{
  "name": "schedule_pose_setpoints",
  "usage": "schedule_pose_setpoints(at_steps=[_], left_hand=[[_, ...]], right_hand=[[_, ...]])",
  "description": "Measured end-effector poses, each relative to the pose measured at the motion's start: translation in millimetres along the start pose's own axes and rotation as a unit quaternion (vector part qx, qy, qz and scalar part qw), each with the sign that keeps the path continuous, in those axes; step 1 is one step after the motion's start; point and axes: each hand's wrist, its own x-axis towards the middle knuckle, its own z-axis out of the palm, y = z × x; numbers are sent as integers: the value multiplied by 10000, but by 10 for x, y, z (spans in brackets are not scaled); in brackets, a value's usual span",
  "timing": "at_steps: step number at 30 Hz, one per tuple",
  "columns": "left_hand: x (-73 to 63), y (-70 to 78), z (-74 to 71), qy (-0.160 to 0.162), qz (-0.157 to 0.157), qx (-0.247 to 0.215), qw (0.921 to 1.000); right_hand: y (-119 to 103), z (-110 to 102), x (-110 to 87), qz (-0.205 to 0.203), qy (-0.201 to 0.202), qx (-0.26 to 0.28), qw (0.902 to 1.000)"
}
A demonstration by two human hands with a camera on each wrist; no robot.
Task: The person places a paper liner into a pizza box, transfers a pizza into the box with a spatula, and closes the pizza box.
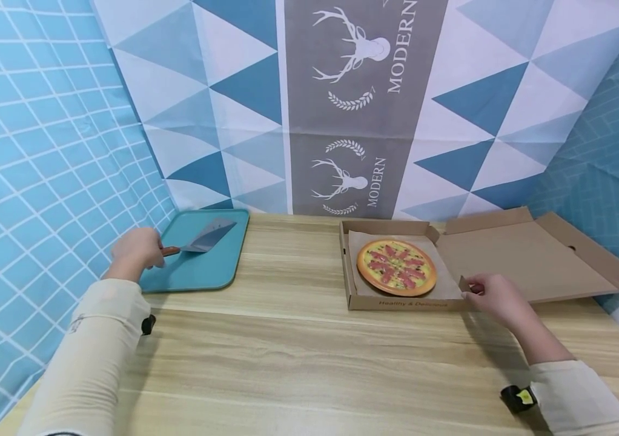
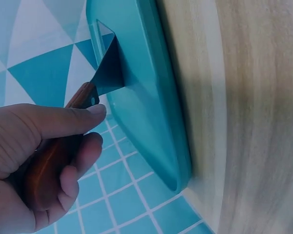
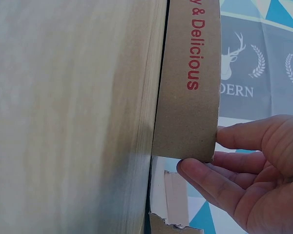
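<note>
My left hand (image 1: pixel 137 247) grips the wooden handle of a metal pizza server (image 1: pixel 211 235), fingers and thumb wrapped round it in the left wrist view. Its flat blade is tilted over the teal tray (image 1: pixel 217 269) at the left. On the right, my right hand (image 1: pixel 497 300) pinches the front right corner of an opened cardboard pizza box (image 3: pixel 188 122), thumb at the upper edge and index finger at the end. Inside that box a round pizza (image 1: pixel 397 267) with red strips on top sits on brown paper (image 1: pixel 361 287).
The box lid (image 1: pixel 527 260) lies folded out to the right, near the right wall. A patterned backdrop (image 1: pixel 244 121) stands behind the table and a blue tiled sheet (image 1: pixel 42 181) hangs at the left. The wooden tabletop (image 1: pixel 298 363) runs between tray and box.
</note>
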Motion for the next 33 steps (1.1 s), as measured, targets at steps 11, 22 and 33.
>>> schedule_pose_setpoints(at_steps=[11, 22, 33], left_hand=[[83, 130, -5, 42, -85, 247, 9996], [130, 402, 2, 243, 381, 556, 9974], [121, 953, 166, 640, 1100, -227, 9916]], right_hand=[[-14, -55, 1, 200, -118, -52, 9997], [-16, -53, -25, 183, -88, -58, 9998], [-13, -80, -82, 567, 5, 158, 9983]])
